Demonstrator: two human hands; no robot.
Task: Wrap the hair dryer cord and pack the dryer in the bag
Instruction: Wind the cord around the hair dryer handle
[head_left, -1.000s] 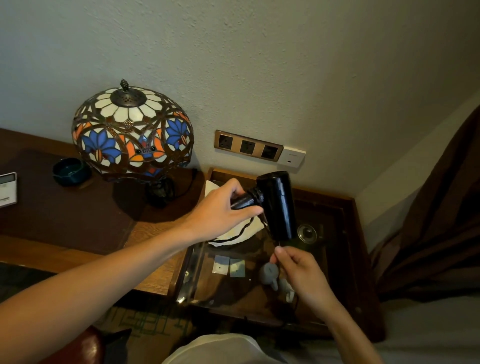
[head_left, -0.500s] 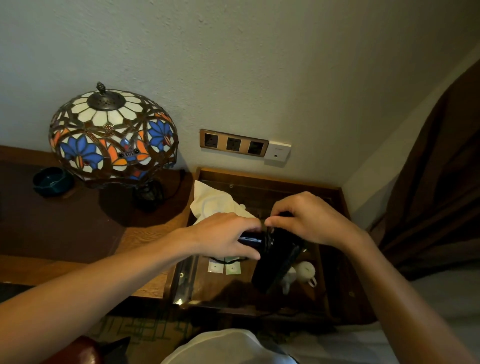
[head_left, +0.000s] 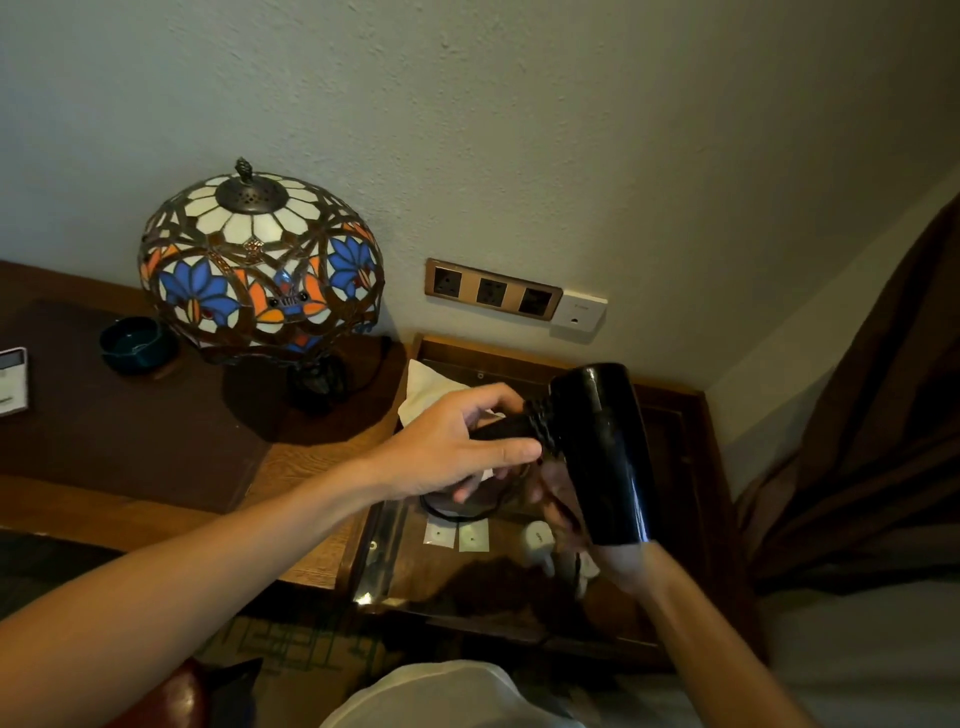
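Above the glass-topped surface (head_left: 405, 525), left hand (head_left: 447, 447) grips the hair dryer (head_left: 602, 452) handle; right hand (head_left: 608, 551), half hidden below its barrel, grasp unclear; lamp (head_left: 260, 270) stands well left.

The hair dryer (head_left: 602, 452) was glossy black plastic, smooth enough to catch highlights. The lamp shade (head_left: 260, 265) looked like stained glass in dark metal seams. Desk (head_left: 311, 457) was warm wood, the side table top (head_left: 415, 566) shiny glass. The wall (head_left: 519, 130) was rough matt plaster, and the curtain (head_left: 883, 415) was brown cloth.
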